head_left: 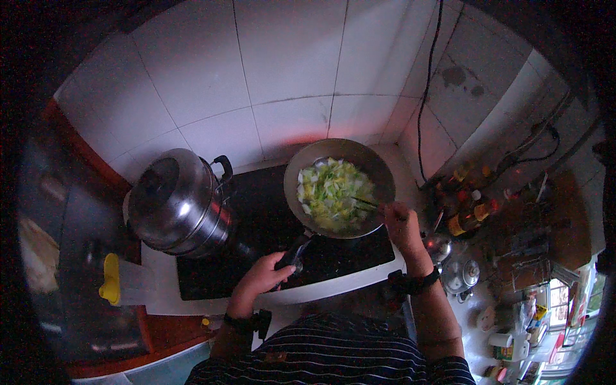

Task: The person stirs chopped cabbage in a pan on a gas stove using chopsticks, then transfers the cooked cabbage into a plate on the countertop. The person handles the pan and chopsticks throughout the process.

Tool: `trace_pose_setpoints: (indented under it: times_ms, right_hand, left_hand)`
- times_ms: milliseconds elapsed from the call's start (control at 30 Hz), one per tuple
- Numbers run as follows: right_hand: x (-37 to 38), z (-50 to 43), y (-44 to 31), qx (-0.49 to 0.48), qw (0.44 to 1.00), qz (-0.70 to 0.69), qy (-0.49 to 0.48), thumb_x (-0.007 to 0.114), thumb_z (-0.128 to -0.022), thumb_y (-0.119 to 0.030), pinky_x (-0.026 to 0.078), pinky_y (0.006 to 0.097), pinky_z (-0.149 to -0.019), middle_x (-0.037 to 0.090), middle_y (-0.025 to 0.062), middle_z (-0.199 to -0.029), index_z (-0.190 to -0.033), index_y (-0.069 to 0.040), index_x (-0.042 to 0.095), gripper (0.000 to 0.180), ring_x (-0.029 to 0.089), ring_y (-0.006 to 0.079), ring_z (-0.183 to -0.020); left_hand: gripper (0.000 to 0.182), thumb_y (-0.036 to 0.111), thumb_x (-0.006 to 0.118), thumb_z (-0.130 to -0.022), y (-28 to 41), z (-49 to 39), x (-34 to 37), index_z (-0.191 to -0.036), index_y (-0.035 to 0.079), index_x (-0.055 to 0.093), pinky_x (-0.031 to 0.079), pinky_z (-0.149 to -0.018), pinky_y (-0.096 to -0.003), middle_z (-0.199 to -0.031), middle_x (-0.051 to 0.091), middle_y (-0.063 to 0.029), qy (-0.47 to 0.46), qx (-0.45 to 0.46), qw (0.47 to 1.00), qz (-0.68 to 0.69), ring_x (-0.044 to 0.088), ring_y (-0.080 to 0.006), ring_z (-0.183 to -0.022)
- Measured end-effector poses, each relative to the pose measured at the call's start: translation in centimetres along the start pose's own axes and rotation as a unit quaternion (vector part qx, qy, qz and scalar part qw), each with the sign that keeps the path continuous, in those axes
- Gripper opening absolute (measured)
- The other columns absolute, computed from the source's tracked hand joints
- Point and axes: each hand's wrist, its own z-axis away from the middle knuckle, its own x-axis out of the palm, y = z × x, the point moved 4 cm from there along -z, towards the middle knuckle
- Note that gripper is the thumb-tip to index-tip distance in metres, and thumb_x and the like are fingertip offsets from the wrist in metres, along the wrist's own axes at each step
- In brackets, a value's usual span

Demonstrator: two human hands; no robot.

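Observation:
A wok-shaped frying pan [381, 168] stands on the right part of the black glass cooktop [255, 192]. Chopped green-and-white leafy vegetables [332, 185] fill its middle. My left hand [263, 274] is closed around the pan's black handle [294, 252], to the lower left of the bowl. Over the pan's right rim, my right hand [400, 226] grips a thin dark utensil [364, 201], seemingly chopsticks, whose tip reaches into the vegetables. The fingers hide its upper end.
A lidded steel steamer pot [175, 207] occupies the cooktop's left. Beside it is a clear container with a yellow lid [111, 279]. Sauce bottles [474, 216] and a small lidded pot [460, 274] crowd the right counter. A black cable [423, 106] hangs along the tiled wall [288, 53].

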Motion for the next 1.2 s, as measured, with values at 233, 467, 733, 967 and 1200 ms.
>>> trace_pose_setpoints:
  times_ms: [233,467,733,967,1200]
  right_hand:
    - [3.1,-1.5,3.5,-0.105,0.989,0.08,0.069,0.059,-0.094,-0.007,0.048,0.0308,-0.07,0.066,0.0083,-0.086,-0.087,0.001,0.064,0.012,0.059,0.014,-0.087]
    - [0.6,-0.9,2.9,0.017,0.998,-0.036,0.044,0.058,-0.089,-0.004,0.05,0.0381,-0.077,0.067,0.0203,-0.094,-0.099,0.002,0.065,0.014,0.065,0.0346,-0.087]
    - [1.3,0.0,1.3,-0.067,0.994,0.063,0.065,0.06,-0.091,-0.006,0.049,0.0306,-0.066,0.059,0.0117,-0.071,-0.088,0.005,0.066,0.012,0.059,0.0156,-0.07]
    - [3.7,0.6,-4.1,-0.064,0.998,0.021,0.018,0.068,-0.087,-0.006,0.05,0.0297,-0.074,0.066,0.0113,-0.085,-0.097,0.002,0.068,0.013,0.064,0.0176,-0.083]
    - [9.9,0.3,-5.1,-0.105,0.992,0.025,-0.07,0.062,-0.09,-0.006,0.05,0.0334,-0.075,0.064,0.0167,-0.09,-0.098,0.001,0.065,0.011,0.064,0.0277,-0.084]
  left_hand:
    - [0.032,0.024,0.066,-0.092,0.0,-0.1,-0.1,-0.117,0.006,0.061,0.049,-0.054,-0.0267,-0.078,0.063,-0.0007,-0.011,0.016,1.0,-0.005,0.059,-0.0082,-0.065]
    - [0.033,0.023,0.066,-0.092,0.2,0.1,-0.1,-0.119,0.005,0.06,0.048,-0.054,-0.0261,-0.077,0.063,-0.0008,-0.006,0.007,1.0,-0.003,0.058,-0.008,-0.064]
    - [0.033,0.027,0.066,-0.092,0.1,0.2,-0.1,-0.118,0.007,0.06,0.049,-0.053,-0.0262,-0.077,0.063,-0.0003,-0.008,-0.015,1.0,-0.01,0.058,-0.0082,-0.064]
    - [0.032,0.025,0.066,-0.092,0.2,0.0,0.0,-0.117,0.006,0.061,0.047,-0.052,-0.0257,-0.072,0.062,-0.0007,0.0,0.006,1.0,-0.011,0.057,-0.0078,-0.062]
    - [0.032,0.027,0.066,-0.092,0.3,0.1,-0.1,-0.118,0.007,0.06,0.048,-0.053,-0.0269,-0.076,0.063,-0.0012,-0.013,0.001,1.0,-0.013,0.057,-0.0087,-0.06]
